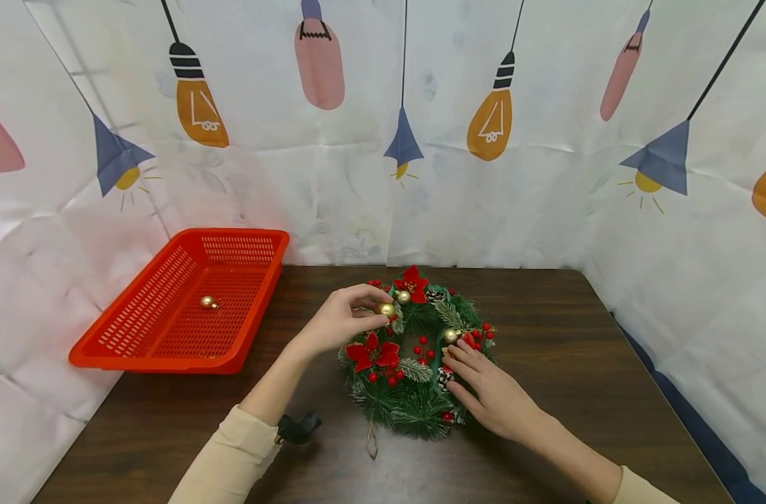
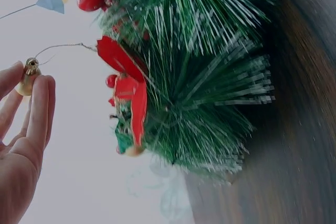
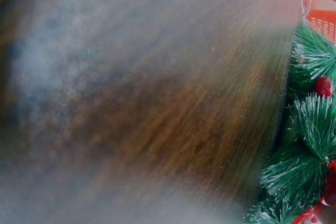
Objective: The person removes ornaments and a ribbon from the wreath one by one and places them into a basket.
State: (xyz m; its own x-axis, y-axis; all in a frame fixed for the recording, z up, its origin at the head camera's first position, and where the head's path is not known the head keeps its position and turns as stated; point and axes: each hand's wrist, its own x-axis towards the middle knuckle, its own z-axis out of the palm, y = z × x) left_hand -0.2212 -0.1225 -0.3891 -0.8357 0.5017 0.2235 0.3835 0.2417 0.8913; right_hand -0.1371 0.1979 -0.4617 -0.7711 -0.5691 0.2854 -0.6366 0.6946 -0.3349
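Note:
A green Christmas wreath (image 1: 408, 409) with red poinsettias, berries and pine cones lies on the dark wooden table. My left hand (image 1: 339, 318) pinches a gold bauble (image 1: 387, 309) over the wreath's upper left. In the left wrist view, thumb and fingertips hold this bauble (image 2: 25, 85), and a thin string stretches from its cap towards a red flower (image 2: 122, 59). Across the right side of the wreath rests my right hand (image 1: 493, 392), its fingers spread and fairly straight. Other gold baubles sit on the wreath, one (image 1: 404, 297) near the top and another (image 1: 450, 335) by the right fingertips.
On the table's left stands a red plastic basket (image 1: 257, 308) with a gold bauble (image 1: 209, 302) inside. A hanging loop (image 1: 372, 442) sticks out from the wreath's near edge. Behind the table (image 1: 547, 315) hangs a white curtain (image 1: 351, 182) printed with lamps.

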